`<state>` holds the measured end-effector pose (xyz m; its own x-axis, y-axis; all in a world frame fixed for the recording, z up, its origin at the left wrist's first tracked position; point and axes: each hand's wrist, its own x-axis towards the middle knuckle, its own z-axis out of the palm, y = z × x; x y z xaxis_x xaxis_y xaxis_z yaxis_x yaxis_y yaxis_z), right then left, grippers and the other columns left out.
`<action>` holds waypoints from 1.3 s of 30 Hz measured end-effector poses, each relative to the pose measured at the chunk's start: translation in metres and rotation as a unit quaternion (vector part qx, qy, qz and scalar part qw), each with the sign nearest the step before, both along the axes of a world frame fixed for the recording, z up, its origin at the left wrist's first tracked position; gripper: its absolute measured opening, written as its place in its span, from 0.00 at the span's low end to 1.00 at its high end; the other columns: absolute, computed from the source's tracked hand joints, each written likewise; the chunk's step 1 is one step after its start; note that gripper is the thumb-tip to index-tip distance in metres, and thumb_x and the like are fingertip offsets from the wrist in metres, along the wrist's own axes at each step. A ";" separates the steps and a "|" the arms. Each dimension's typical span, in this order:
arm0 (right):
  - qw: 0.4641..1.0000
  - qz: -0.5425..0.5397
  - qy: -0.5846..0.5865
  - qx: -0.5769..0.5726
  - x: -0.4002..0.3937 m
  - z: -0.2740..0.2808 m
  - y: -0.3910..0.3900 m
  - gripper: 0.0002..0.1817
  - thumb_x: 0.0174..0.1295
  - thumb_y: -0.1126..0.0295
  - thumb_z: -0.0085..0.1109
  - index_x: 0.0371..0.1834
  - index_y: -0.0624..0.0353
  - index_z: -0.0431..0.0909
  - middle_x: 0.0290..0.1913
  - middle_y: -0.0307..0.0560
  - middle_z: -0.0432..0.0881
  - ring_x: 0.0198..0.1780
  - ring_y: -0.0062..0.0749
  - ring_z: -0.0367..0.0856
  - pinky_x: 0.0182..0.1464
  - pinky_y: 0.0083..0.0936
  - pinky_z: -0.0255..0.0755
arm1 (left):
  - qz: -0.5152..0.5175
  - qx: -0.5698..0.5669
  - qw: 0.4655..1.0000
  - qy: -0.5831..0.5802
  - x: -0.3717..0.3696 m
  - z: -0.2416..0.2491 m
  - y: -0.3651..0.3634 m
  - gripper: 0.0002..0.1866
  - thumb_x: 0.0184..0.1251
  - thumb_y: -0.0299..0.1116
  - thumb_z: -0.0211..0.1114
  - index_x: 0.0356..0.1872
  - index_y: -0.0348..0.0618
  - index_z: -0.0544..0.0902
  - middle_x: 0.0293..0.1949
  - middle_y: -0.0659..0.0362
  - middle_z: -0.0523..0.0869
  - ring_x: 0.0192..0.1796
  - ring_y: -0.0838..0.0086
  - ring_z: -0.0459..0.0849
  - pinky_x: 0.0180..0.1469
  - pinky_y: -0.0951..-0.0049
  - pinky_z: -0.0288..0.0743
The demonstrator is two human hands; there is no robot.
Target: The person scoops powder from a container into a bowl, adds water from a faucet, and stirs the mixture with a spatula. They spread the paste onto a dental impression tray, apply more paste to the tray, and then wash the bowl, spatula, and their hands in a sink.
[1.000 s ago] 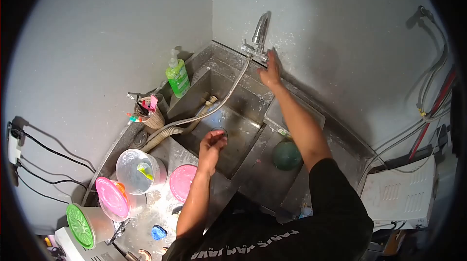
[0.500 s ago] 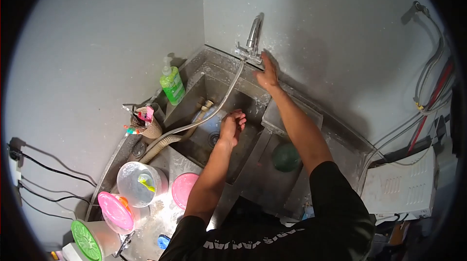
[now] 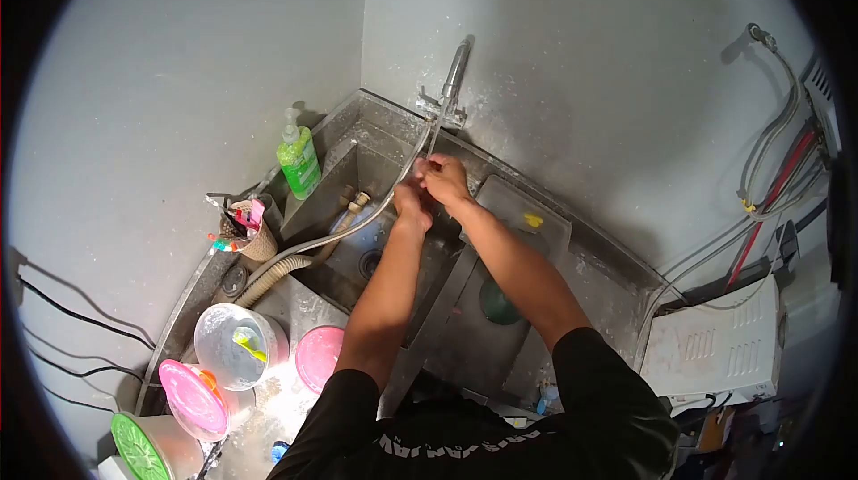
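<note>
My left hand [image 3: 412, 202] and my right hand [image 3: 446, 180] meet over the back of the metal sink basin [image 3: 438, 258], below the wall faucet [image 3: 456, 69]. A thin line that looks like running water [image 3: 434, 138] comes down from the faucet to them. The fingers of my right hand bend toward my left hand and seem to touch it. Those of my left hand are blurred and partly covered, so whether anything small is between the hands does not show. A grey flexible hose [image 3: 375, 210] hangs from the faucet and passes beside my left hand.
Green liquid fills a pump bottle [image 3: 299, 162] on the left rim. Nearby stand a woven cup [image 3: 260, 243] of small items, a clear tub [image 3: 219, 337], and pink-lidded [image 3: 194, 398] and green-lidded [image 3: 137, 447] containers. A yellow object [image 3: 534, 221] and a green round thing [image 3: 500, 301] lie right.
My right hand has come down from the faucet handle to join my left hand, which has moved up toward the faucet. A line of water now shows. The view has shifted slightly.
</note>
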<state>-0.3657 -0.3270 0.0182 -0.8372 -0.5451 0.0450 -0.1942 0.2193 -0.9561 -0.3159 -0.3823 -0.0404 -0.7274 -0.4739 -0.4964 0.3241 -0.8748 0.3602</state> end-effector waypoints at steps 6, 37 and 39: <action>0.992 0.004 0.103 0.075 0.007 0.012 0.000 0.20 0.71 0.57 0.51 0.38 0.64 0.84 0.34 0.56 0.86 0.38 0.44 0.86 0.42 0.38 0.77 | -0.035 -0.027 0.997 0.070 0.005 0.053 0.005 0.15 0.76 0.41 0.50 0.41 0.44 0.81 0.36 0.59 0.84 0.38 0.69 0.82 0.41 0.64 0.77; 0.864 0.158 -0.386 -0.281 0.078 -0.004 0.041 0.28 0.64 0.54 0.57 0.61 0.62 0.70 0.62 0.58 0.73 0.64 0.45 0.71 0.65 0.37 0.67 | 0.026 -0.405 0.914 0.001 0.056 0.050 0.056 0.35 0.79 0.58 0.43 0.71 0.38 0.67 0.67 0.47 0.72 0.69 0.60 0.70 0.70 0.61 0.64; 0.867 0.185 -0.357 -0.295 0.097 0.026 0.063 0.34 0.67 0.50 0.56 0.69 0.63 0.65 0.69 0.57 0.69 0.70 0.43 0.67 0.69 0.35 0.64 | -0.035 -0.643 0.722 -0.252 0.050 0.013 0.027 0.37 0.77 0.57 0.48 0.74 0.37 0.61 0.72 0.43 0.63 0.74 0.56 0.62 0.73 0.61 0.58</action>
